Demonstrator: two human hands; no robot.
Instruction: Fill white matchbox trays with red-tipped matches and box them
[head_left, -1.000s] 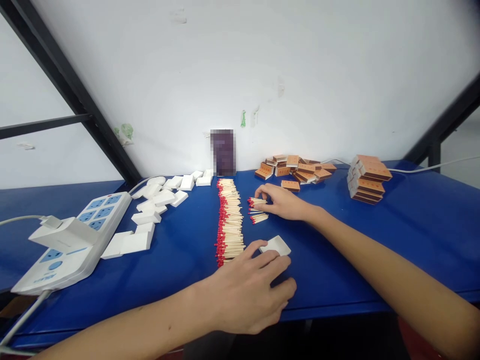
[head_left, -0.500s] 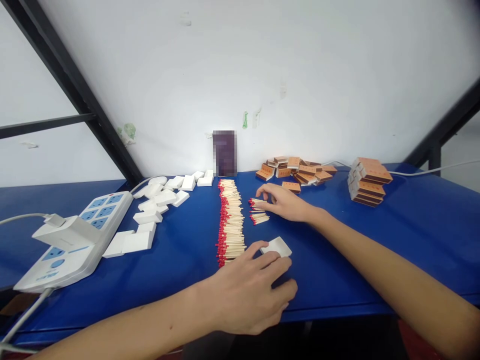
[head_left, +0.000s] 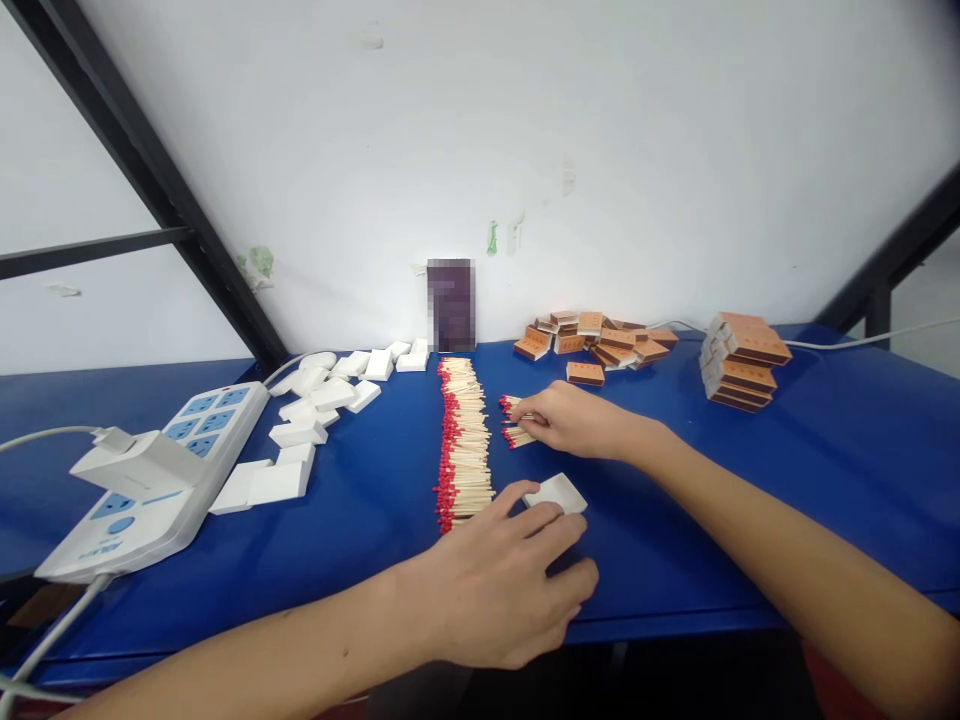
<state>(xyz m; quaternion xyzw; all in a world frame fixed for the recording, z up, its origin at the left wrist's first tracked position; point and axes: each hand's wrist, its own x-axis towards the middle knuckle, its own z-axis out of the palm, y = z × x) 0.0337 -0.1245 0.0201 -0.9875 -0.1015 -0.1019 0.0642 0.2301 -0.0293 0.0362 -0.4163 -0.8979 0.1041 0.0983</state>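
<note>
My right hand [head_left: 574, 420] pinches at a small group of red-tipped matches [head_left: 517, 437], its thumb and index finger closed on some of them. My left hand [head_left: 517, 575] is bent around the near left side of a small white matchbox tray [head_left: 562, 492], with fingertips on its edges. The thumb is hidden, and the part of the tray that shows looks bare inside. Left of both hands runs a long row of matches [head_left: 469, 440], laid side by side with the red heads toward the left.
Several white trays [head_left: 300, 430] lie scattered at the left beside a power strip [head_left: 172, 480] with a plugged-in charger. Orange matchbox sleeves [head_left: 619, 340] are heaped against the wall; more stand stacked [head_left: 742, 360] at right. A blurred dark purple block [head_left: 451, 305] stands at the back.
My right hand has lowered onto the small group of matches, its thumb and index finger closing together. My left hand and the tray keep their places.
</note>
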